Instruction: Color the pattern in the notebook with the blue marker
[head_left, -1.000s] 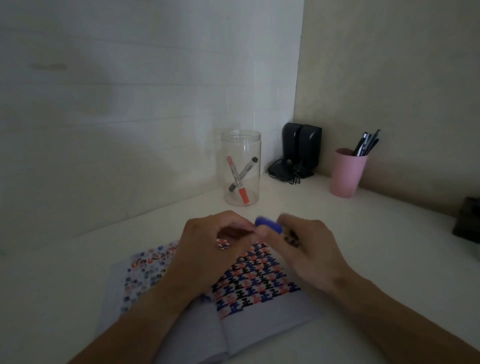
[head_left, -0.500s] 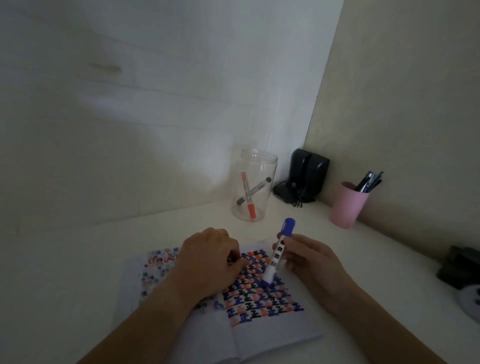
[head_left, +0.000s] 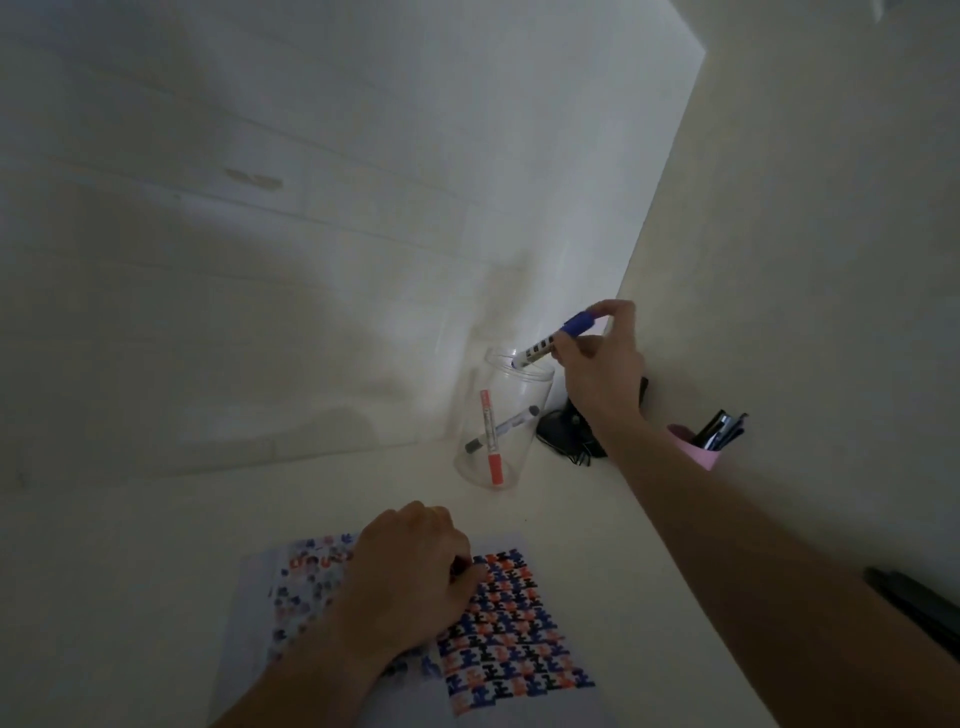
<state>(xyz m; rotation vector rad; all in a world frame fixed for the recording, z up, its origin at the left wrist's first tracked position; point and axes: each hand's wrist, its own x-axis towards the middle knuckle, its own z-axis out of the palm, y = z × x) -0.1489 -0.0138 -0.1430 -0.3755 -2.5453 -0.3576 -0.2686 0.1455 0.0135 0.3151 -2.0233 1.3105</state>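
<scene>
The open notebook (head_left: 524, 696) lies at the near edge of the white desk, its right page covered with a blue, orange and black pattern. My left hand (head_left: 410, 582) rests on the notebook, fingers curled; I cannot tell whether it holds anything. My right hand (head_left: 597, 364) is raised over the clear plastic jar (head_left: 498, 421) and grips the blue marker (head_left: 556, 343) by its blue end. The marker's other end dips into the jar's mouth. An orange marker (head_left: 491, 441) and a grey marker (head_left: 504, 428) stand inside the jar.
A pink cup (head_left: 698, 449) with dark pens stands by the right wall. A black device with cables (head_left: 563, 431) sits in the corner behind the jar. A dark object (head_left: 914, 608) lies at the right edge. Walls close in behind and on the right.
My right hand has lifted the blue marker off the notebook page and carried it up and back to the jar's mouth. My left hand stays on the notebook. The view has tilted upward.
</scene>
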